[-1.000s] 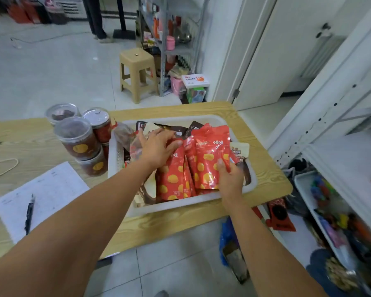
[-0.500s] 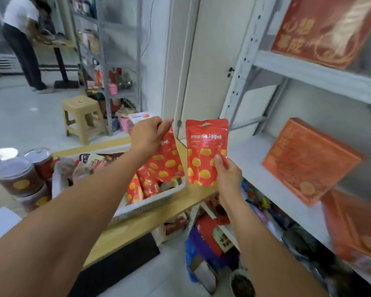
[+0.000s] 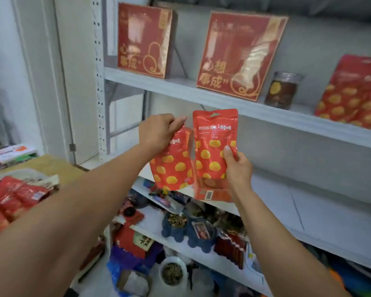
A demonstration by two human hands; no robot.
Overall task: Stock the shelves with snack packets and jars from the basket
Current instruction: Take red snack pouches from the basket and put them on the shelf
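Packets being brought from basket (image 3: 24,172) to middle shelf (image 3: 308,211) for placing
One snack packet (image 3: 174,166) is being pinched in the left hand (image 3: 156,133), a second packet (image 3: 212,151) in the right hand (image 3: 238,170).

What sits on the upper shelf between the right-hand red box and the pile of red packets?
A clear jar with a yellow label, shown in the head view.
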